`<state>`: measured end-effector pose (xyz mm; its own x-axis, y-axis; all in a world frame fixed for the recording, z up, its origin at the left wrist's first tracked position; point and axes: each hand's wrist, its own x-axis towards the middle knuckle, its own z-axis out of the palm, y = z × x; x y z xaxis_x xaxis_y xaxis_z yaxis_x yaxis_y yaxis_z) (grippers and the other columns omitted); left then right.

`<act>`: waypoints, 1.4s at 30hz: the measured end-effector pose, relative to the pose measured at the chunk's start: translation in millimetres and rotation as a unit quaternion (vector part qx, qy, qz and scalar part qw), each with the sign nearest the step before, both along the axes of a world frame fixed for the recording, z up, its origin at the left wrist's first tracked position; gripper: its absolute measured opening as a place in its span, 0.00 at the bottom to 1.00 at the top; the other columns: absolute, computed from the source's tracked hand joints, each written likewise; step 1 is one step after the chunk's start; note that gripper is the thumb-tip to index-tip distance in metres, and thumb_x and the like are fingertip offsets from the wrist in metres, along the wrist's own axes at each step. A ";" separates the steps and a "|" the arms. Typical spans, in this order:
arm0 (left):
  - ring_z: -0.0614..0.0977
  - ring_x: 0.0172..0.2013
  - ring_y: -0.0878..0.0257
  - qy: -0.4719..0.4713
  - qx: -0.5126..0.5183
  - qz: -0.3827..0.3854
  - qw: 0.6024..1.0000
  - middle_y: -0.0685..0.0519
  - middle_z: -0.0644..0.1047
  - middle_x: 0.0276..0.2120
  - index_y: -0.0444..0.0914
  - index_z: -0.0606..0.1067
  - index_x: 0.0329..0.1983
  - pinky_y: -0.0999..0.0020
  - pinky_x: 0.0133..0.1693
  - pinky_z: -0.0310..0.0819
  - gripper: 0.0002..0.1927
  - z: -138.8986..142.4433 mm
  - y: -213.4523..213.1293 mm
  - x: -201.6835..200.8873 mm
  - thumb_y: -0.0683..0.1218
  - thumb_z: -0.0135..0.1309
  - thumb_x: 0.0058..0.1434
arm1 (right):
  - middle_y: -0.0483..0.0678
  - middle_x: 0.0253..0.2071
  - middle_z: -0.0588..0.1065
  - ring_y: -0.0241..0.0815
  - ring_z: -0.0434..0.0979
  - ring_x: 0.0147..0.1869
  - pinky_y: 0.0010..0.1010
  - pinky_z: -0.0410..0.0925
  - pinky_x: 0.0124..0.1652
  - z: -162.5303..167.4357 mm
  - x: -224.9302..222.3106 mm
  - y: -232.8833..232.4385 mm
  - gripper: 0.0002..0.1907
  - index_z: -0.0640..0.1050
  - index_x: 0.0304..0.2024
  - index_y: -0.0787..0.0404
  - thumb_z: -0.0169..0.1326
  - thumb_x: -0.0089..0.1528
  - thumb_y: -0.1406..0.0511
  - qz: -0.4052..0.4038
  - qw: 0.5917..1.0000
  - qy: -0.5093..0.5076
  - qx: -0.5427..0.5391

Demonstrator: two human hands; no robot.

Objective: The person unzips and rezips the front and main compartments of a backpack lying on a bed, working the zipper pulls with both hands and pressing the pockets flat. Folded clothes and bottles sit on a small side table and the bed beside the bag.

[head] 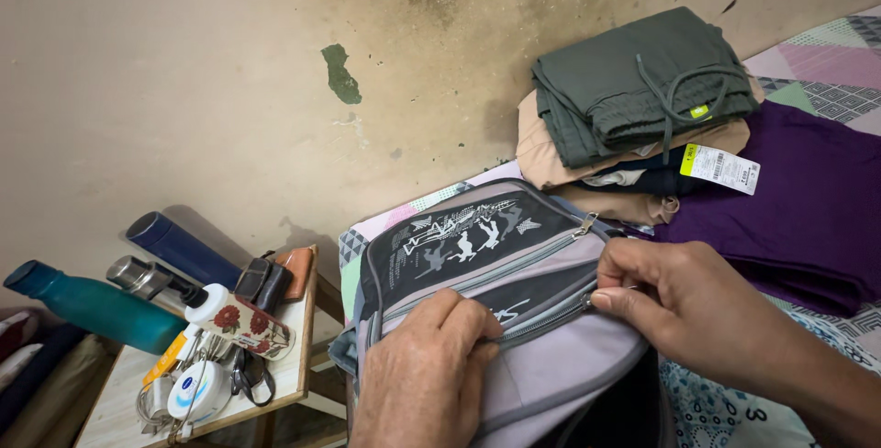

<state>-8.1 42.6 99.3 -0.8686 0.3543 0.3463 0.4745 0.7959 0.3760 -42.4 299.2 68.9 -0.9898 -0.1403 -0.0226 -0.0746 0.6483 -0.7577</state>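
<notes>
A grey and black backpack point(496, 264) with white figures printed on its front lies on the bed. My left hand point(427, 370) presses on its front pocket, fingers curled against the fabric just below a zip line. My right hand point(684, 301) pinches the zip at the pocket's right end, thumb and forefinger closed on it. The pull itself is hidden by my fingers. The bag's main compartment gapes dark below my right wrist.
Folded clothes point(633, 90), dark green on beige, are stacked by the wall; a purple garment point(798, 200) with a tag lies beside them. A small wooden table point(289, 365) at left carries a teal bottle point(92, 306), a blue bottle point(184, 248), a flowered tube, a round tin and keys.
</notes>
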 end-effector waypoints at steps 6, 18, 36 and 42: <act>0.82 0.42 0.47 -0.059 0.022 -0.035 0.997 0.48 0.78 0.40 0.41 0.79 0.44 0.53 0.42 0.76 0.24 -1.4 27.0 -8.8 0.57 0.71 0.49 | 0.43 0.19 0.69 0.32 0.63 0.25 0.29 0.64 0.26 -11.5 4.1 -9.8 0.08 0.79 0.29 0.61 0.61 0.59 0.63 0.062 0.996 -0.026 -0.064; 0.85 0.32 0.46 -0.070 -0.124 -0.164 0.976 0.43 0.77 0.29 0.36 0.78 0.31 0.47 0.35 0.80 0.12 -77.4 32.5 -39.0 0.48 0.66 0.49 | 0.48 0.25 0.74 0.42 0.76 0.31 0.35 0.69 0.34 -18.2 11.8 -16.3 0.09 0.74 0.32 0.61 0.59 0.61 0.63 0.194 0.979 -0.055 0.014; 0.86 0.33 0.48 -0.084 -0.017 -0.112 0.990 0.44 0.81 0.30 0.39 0.83 0.30 0.52 0.39 0.80 0.07 -45.3 32.9 -25.9 0.44 0.65 0.47 | 0.52 0.26 0.79 0.51 0.82 0.32 0.41 0.72 0.34 -29.6 21.9 -1.8 0.12 0.78 0.31 0.58 0.66 0.56 0.59 0.148 0.985 0.067 0.056; 0.85 0.33 0.47 -0.101 -0.017 -0.112 0.988 0.46 0.81 0.30 0.39 0.82 0.31 0.52 0.38 0.78 0.09 -29.1 23.0 -27.8 0.47 0.67 0.49 | 0.50 0.24 0.78 0.47 0.81 0.29 0.37 0.70 0.32 -35.5 17.2 2.9 0.13 0.77 0.31 0.59 0.66 0.58 0.58 0.101 0.990 0.097 -0.004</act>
<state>-36.0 65.6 70.2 -0.8169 0.5544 0.1591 0.5588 0.6926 0.4561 -25.2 302.1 33.4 -0.9269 -0.3361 0.1668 -0.3470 0.5986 -0.7220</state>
